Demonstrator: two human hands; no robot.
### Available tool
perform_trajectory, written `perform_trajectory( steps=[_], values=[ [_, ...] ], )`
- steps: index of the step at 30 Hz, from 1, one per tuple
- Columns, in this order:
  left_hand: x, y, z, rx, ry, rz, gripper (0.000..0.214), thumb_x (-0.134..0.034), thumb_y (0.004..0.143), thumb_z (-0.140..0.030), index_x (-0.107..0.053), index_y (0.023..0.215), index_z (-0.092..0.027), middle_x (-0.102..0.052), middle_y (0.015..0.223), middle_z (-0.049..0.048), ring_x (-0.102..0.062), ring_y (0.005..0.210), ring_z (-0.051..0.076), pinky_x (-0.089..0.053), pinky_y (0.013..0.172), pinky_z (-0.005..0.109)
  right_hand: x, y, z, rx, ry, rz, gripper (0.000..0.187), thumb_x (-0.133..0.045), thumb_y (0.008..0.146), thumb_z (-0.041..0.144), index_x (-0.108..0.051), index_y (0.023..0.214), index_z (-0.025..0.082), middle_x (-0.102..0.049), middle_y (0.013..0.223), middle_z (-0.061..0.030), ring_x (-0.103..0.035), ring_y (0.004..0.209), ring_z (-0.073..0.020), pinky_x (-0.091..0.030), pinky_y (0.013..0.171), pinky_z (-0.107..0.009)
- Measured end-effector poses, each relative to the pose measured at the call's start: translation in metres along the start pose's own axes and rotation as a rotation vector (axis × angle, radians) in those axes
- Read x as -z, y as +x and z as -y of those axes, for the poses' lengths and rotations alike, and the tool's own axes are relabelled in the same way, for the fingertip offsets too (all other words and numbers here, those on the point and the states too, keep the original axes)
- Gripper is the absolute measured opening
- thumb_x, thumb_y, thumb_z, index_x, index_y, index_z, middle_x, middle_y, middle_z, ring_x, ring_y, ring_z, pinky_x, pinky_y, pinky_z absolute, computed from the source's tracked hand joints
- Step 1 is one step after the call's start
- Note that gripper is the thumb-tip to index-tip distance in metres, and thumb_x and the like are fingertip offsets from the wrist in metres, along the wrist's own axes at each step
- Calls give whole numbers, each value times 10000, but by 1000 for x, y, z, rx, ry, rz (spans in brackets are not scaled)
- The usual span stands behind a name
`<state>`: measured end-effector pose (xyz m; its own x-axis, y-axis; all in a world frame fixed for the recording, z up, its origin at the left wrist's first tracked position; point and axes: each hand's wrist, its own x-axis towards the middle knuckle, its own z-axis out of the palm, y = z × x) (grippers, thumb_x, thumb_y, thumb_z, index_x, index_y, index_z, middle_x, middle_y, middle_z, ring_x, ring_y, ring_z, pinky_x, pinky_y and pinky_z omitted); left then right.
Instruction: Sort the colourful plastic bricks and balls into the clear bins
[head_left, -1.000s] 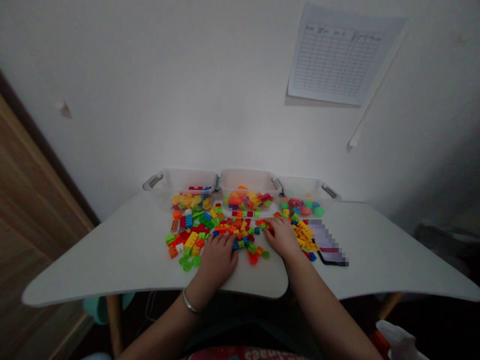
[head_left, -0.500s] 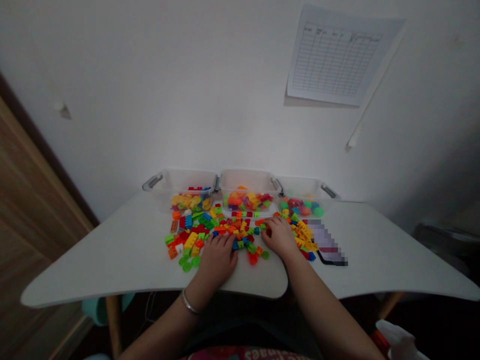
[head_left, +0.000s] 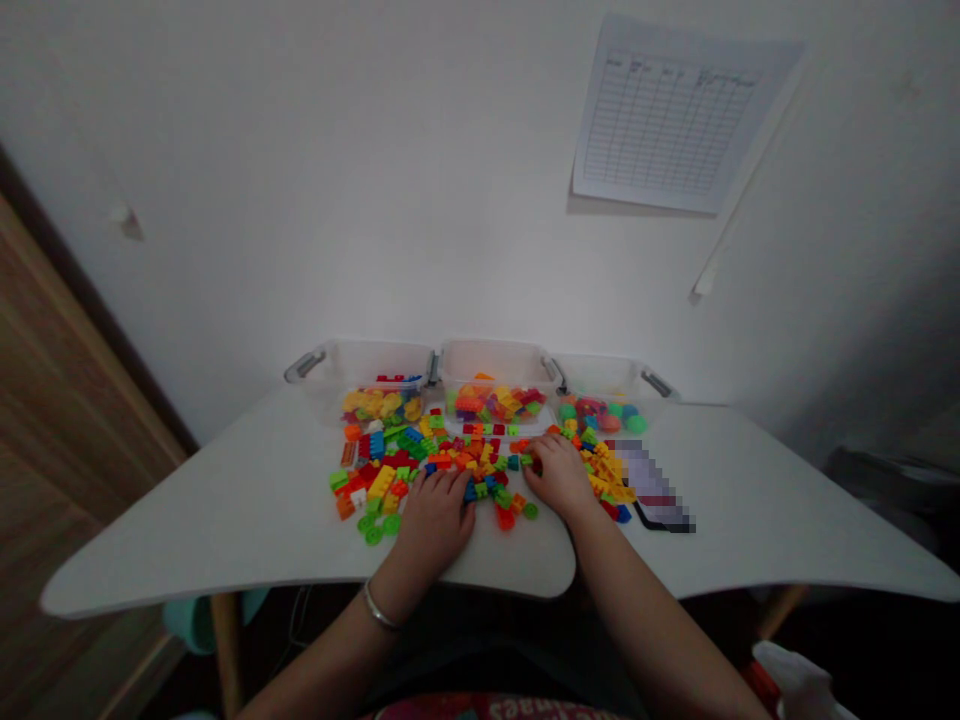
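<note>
Toy building bricks in many colours lie in a loose heap [head_left: 382, 480] across the middle of the table. At the heap's near edge, my left hand [head_left: 437, 515] rests palm down with its fingers stretched over the bricks, holding nothing that I can see. A blue brick [head_left: 471, 491] sits right beside its fingertips. My right hand [head_left: 561, 478] has its fingers curled down on the right part of the heap, pinching a small green brick [head_left: 527, 461] between fingers and thumb. Yellow bricks [head_left: 606, 470] lie just to the right of that hand. Green wheel-shaped pieces [head_left: 370, 529] are left of my left hand.
Three clear plastic bins stand against the wall: a left one [head_left: 375, 358], a middle one [head_left: 499, 358] and a right one [head_left: 607, 372], each with coloured pieces inside. A phone [head_left: 660, 500], partly pixelated, lies on the white table [head_left: 225, 500]. A printed sheet [head_left: 675, 130] hangs above.
</note>
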<state>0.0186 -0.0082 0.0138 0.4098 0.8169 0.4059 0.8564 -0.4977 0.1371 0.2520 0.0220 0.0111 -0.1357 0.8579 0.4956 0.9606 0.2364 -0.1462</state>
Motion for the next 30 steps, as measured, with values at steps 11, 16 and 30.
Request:
perform_trajectory(
  steps=[11,16,30],
  values=[
    [1,0,0,4,-12,0,426,-504,847,-287,-604,1240,-155,-659,1215,126,-581,1137,292,-345,1081,526,4,-1,1,10,103,-26,127,-601,780,231,-629,895,186,-657,935,-79,-554,998,-242,-437,920,-360],
    [1,0,1,-1,-10,-3,423,-501,845,-288,-606,1234,-160,-663,1208,121,-586,1125,293,-352,1075,522,1,-2,4,-107,250,-144,168,-578,780,260,-605,929,185,-650,932,-87,-587,922,-237,-474,850,-363],
    [2,0,1,12,-17,14,434,-500,849,-288,-595,1252,-156,-652,1233,120,-577,1148,294,-322,1096,529,60,82,7,-158,388,-485,363,-438,905,362,-660,1134,188,-671,995,-84,-597,809,-185,-481,818,-326]
  ],
)
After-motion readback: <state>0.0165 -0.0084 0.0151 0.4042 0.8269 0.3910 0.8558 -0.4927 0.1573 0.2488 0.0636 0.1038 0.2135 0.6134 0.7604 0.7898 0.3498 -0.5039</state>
